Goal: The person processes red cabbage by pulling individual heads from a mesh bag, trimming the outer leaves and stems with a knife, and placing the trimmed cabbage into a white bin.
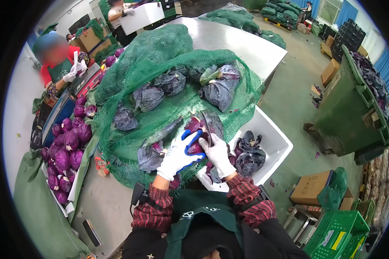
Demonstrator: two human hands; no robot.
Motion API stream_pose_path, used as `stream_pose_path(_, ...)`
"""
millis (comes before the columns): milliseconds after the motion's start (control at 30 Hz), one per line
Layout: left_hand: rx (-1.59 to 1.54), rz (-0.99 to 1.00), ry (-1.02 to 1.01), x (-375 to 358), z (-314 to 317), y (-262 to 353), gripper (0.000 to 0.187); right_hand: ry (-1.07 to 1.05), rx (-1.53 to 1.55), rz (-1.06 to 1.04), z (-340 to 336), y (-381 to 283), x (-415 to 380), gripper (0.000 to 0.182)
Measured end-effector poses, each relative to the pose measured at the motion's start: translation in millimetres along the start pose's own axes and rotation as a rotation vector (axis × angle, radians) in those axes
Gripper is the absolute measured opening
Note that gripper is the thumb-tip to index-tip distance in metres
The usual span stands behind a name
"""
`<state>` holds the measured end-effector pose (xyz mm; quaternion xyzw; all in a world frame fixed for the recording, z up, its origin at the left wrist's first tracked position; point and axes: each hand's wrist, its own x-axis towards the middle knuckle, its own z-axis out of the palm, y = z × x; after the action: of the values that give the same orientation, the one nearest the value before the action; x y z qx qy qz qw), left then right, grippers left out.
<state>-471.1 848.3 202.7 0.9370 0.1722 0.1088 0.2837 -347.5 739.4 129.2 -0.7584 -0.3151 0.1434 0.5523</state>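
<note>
My left hand [179, 153], in a white glove with blue fingertips, presses on the left side of a purple cabbage [195, 147] with its fingers spread around it. At the cabbage's right side, my right hand [216, 153], in a white glove, is closed on a dark knife [206, 125] that points away from me. Loose outer leaves [150, 158] lie beside the cabbage on green netting [173, 116]. Several untrimmed cabbages [220, 88] rest farther back in the net.
A white bin [278, 149] with dark leaves stands at the right. Peeled purple cabbages [62, 159] fill a container at the left. Another person [58, 64] works at the upper left. A green waste bin [348, 112] stands far right, above green crates [339, 235].
</note>
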Motion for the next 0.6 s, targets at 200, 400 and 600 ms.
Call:
stream_pose_path(200, -0.149, -0.043, -0.008, 1.4, 3.5, -15.0, 0.072, 0.264, -0.262, -0.056, 3.5, 29.0, 24.5, 0.038)
stream_pose_path(400, -1.036, -0.202, 0.251, -24.2, 8.8, -32.1, 0.054, 0.335, -0.365, 0.44, -65.4, 49.5, 27.3, 0.068)
stream_pose_path(600, -1.34, -0.322, 0.373, -18.3, 24.0, -18.4, 0.047, 0.055, -0.186, 0.065, -72.6, -25.0, -10.6, 0.065)
